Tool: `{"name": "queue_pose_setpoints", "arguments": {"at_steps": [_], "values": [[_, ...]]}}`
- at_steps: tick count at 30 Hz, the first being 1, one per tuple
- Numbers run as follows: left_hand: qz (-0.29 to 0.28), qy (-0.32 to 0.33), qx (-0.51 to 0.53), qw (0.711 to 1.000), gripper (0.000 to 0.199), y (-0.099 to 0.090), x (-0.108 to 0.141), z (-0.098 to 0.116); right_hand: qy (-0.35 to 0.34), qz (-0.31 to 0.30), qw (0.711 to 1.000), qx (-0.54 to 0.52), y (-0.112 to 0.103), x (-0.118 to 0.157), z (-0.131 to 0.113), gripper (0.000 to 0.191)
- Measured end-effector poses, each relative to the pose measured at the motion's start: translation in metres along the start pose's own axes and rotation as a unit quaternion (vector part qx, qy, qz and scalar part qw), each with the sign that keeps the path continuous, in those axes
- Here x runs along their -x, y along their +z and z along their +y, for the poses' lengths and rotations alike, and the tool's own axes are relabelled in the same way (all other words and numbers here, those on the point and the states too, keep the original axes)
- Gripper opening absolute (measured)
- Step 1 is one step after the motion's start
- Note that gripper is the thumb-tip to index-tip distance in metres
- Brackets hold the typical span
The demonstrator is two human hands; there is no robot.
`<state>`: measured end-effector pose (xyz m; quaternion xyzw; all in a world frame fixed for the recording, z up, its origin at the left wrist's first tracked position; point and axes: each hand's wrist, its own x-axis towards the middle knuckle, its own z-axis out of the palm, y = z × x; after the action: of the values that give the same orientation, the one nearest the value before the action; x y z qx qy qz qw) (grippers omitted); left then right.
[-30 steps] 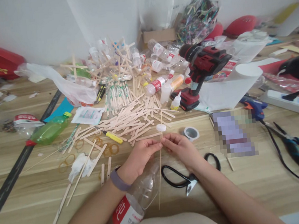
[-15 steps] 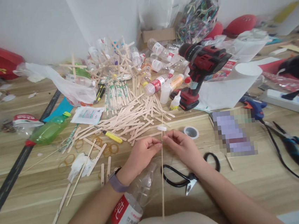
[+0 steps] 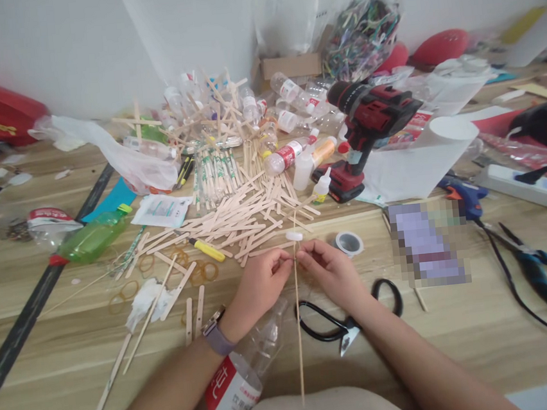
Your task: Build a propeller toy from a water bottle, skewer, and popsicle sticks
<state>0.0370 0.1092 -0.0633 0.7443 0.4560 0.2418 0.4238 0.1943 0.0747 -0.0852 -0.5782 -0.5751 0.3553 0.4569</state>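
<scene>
A thin wooden skewer [image 3: 298,331] runs from near my body up between my hands, with a small white cap [image 3: 294,236] around it near its far end. My left hand [image 3: 267,280] is closed in a pinch at the skewer's left side. From the right, my right hand [image 3: 331,270] pinches at the same spot, just below the cap. Whatever small thing the fingertips hold there is too fine to make out. Below my hands lie black-handled scissors [image 3: 325,335] and a clear plastic bottle with a red label [image 3: 236,389].
Loose craft sticks [image 3: 237,224] spread ahead of my hands. A red and black drill [image 3: 366,118] stands behind a small round container [image 3: 349,243]. Pliers [image 3: 534,270] and a glue gun [image 3: 466,196] lie right. A green bottle [image 3: 95,238] lies left.
The skewer's near end has swung slightly right, and the cap has shifted a little left. Both hands keep their pinch at nearly the same place.
</scene>
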Motion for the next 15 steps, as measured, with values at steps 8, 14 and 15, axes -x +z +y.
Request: {"name": "queue_pose_setpoints", "arguments": {"at_steps": [8,14,15], "values": [[0.015,0.012,0.004,1.0,0.016,0.0011,0.0009,0.0036,-0.057,0.029,0.997,0.046,-0.0016,0.0005,-0.0004,0.012],[0.03,0.018,-0.006,0.999,0.014,0.0022,0.0016,0.0023,-0.088,0.015,0.993,0.072,-0.0035,0.0008,-0.0018,0.012],[0.034,0.022,-0.013,0.999,0.014,0.0021,0.0018,0.0021,-0.095,0.011,0.992,0.077,-0.004,0.0008,-0.0022,0.012]]}}
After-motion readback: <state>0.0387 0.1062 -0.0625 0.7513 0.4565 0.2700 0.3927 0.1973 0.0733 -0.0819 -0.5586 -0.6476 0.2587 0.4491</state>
